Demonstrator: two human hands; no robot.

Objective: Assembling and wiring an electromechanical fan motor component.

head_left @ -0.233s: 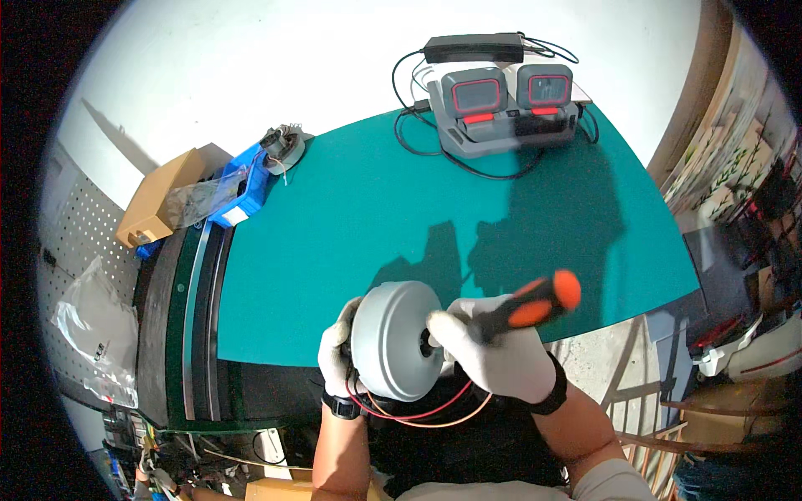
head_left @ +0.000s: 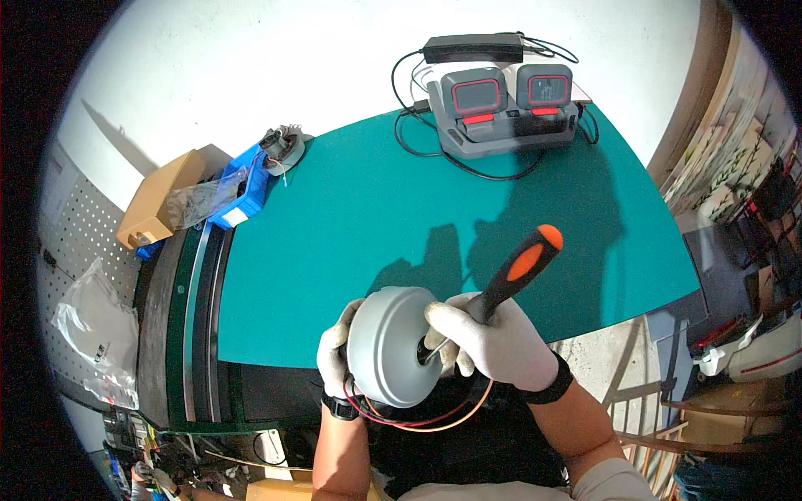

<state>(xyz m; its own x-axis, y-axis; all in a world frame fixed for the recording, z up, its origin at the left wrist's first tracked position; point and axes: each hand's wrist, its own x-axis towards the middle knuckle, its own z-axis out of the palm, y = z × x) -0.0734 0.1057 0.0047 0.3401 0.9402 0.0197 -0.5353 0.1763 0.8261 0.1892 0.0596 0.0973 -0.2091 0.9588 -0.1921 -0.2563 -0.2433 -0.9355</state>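
Note:
My gloved left hand is closed around the left side of a round grey metal motor housing, held up at the near edge of the green mat. Red and orange wires loop below the housing. In my gloved right hand is a screwdriver with a black and orange handle that slants up and to the right. Its thin shaft reaches down to the dark hub opening on the housing's right face. Whether the tip sits in a screw cannot be seen.
A green mat covers the table. At its far side stands a grey two-bay charging dock with a black power adapter and cables. To the left are a blue bin, a motor part, a cardboard box and a metal rail.
The screwdriver handle has swung up and to the left, standing steeper, and its shaft now shows at the hub. My right fingers have shifted. The housing has dipped slightly.

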